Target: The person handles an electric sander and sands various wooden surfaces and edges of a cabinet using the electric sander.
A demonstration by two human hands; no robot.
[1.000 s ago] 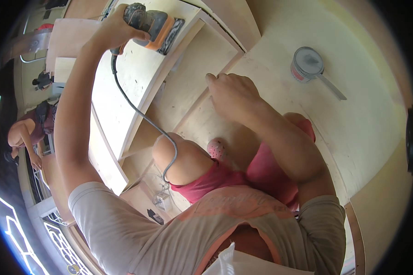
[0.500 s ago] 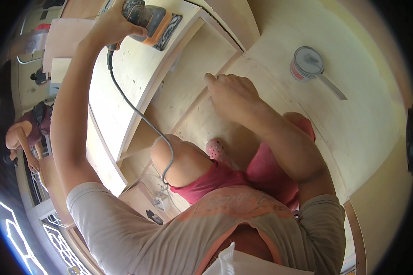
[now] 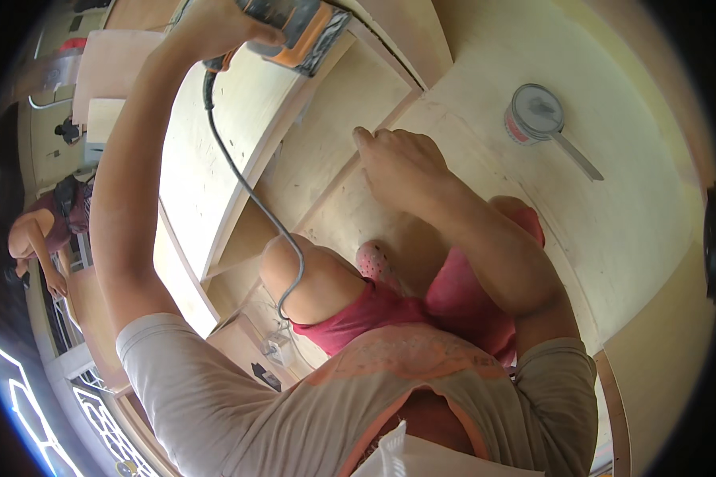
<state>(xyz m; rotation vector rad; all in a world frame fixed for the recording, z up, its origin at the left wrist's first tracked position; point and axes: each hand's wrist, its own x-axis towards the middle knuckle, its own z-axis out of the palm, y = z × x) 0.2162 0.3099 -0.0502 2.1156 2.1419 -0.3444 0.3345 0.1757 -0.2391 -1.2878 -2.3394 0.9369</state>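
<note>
My left hand [image 3: 215,28] grips an orange and black power sander [image 3: 301,38] at the upper left. The sander's flat pad lies at the edge of a pale wooden panel [image 3: 203,159]. From its back end a grey cord [image 3: 247,181] runs down across my bare left knee. My right hand [image 3: 406,163] is closed in a loose fist, raised in front of my right knee, and nothing shows in it. The upper part of my left hand runs out of the frame.
A round tin [image 3: 538,111] with a flat metal strip [image 3: 577,153] across its edge stands on pale boarding at the upper right. Framed wooden compartments lie beyond my knees. At the far left another person [image 3: 52,219] bends over a board. A white socket block [image 3: 278,348] sits below my left knee.
My left hand has slid the sander a little to the right and up, toward the panel's edge. The cord has shifted with it. My right hand has stayed almost still.
</note>
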